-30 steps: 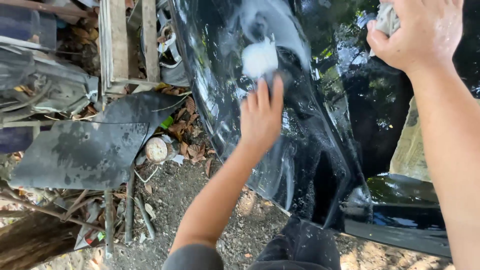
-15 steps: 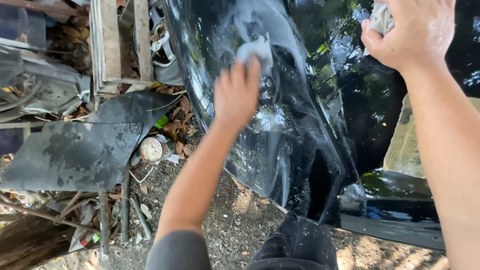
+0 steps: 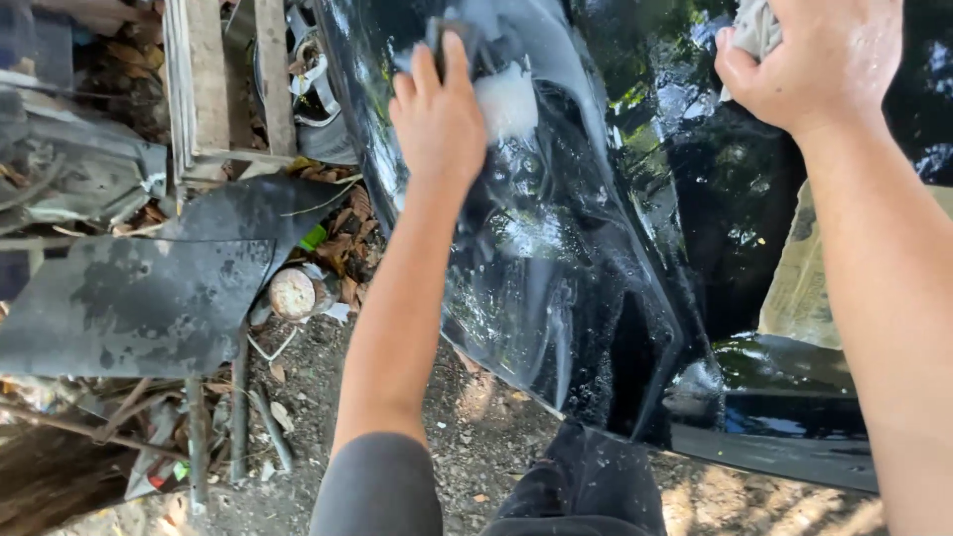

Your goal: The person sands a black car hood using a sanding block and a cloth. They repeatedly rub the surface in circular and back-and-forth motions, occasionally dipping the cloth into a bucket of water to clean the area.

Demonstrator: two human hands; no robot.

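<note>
Currently scrubbing: left hand [image 3: 437,114] presses soapy pad [image 3: 504,99] flat on glossy black panel [image 3: 566,288]; right hand [image 3: 819,60] clutches rag [image 3: 754,28] at panel's top edge; next likely needs more strokes over suds.

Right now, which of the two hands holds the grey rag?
The right hand grips the grey rag. The left hand presses flat on the soapy black panel.

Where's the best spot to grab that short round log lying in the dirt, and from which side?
Probably grip the short round log across its curved sides from above, behind the pale cut end. It lies on its side, with the dark flat sheet crowding its left and dry leaves behind it.
</note>
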